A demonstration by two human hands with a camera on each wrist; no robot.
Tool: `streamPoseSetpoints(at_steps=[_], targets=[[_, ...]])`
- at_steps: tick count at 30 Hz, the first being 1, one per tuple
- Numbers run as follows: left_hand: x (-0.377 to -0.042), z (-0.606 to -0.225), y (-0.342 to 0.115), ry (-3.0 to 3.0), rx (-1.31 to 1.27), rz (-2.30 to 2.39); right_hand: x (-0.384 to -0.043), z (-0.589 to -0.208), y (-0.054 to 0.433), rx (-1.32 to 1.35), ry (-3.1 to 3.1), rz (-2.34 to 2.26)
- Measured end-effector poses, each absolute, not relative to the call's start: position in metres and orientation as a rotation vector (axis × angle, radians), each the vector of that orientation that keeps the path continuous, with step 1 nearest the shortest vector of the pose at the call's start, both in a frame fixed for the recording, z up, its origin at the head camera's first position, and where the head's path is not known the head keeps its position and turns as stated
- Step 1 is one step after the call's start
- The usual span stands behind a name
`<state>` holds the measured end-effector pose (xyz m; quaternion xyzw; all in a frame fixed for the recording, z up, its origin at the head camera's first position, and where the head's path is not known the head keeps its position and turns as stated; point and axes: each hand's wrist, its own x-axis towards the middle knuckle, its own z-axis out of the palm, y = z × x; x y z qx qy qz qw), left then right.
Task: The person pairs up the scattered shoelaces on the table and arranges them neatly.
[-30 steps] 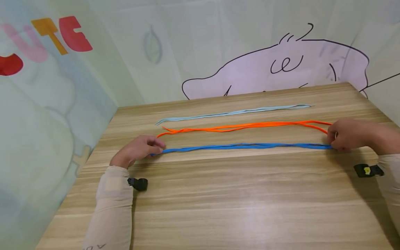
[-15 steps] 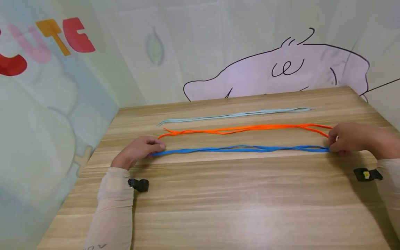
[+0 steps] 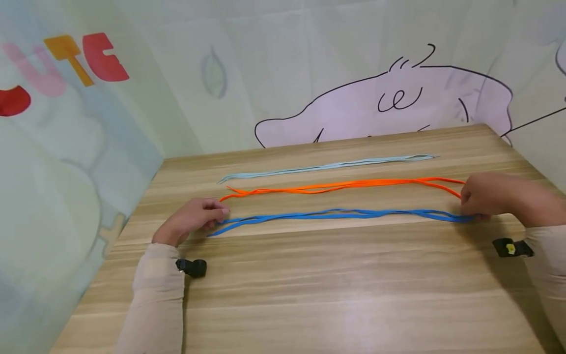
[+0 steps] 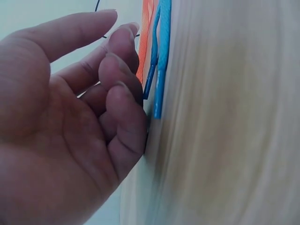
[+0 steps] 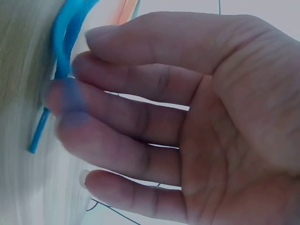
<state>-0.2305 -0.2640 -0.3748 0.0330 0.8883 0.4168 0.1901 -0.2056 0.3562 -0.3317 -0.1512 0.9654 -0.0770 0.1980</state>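
Note:
A flat blue shoelace (image 3: 309,216), doubled in several strands, lies across the wooden table in the head view. My left hand (image 3: 192,219) is at its left end; in the left wrist view the thumb stands apart from loosely bent fingers, and two blue lace tips (image 4: 158,96) lie just beyond them. At the other end, my right hand (image 3: 493,196) has its fingertips against the blue lace. The right wrist view shows these fingers (image 5: 117,136) relaxed, thumb not pinching, with one blue tip (image 5: 39,131) hanging past them.
Behind the blue lace runs an orange shoelace (image 3: 353,184), its right end partly hidden by the right hand. Farther back lies a pale blue shoelace (image 3: 327,166). The wooden table (image 3: 309,285) meets a printed cloth backdrop (image 3: 177,73) behind and on the left.
My left hand has let go of the blue lace, whose left ends now spread apart, one nearer the front. The right fingers have loosened from it. The head view has shifted slightly.

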Motion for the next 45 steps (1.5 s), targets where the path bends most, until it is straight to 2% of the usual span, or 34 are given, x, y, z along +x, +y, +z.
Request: streamPoseSetpoints(at_steps=[14,30,45], targets=[[-0.236,-0.381,-0.261,2.492,0.136,1.189,-0.207,-0.331,0.352,-0.397,2.859,-0.086],[-0.235,-0.380,-0.261,2.500,0.127,1.217,-0.207,-0.331,0.338,-0.400,2.954,-0.192],[-0.235,-0.375,-0.244,2.513,0.170,1.272,-0.223,-0.328,0.309,-0.399,3.043,-0.352]])
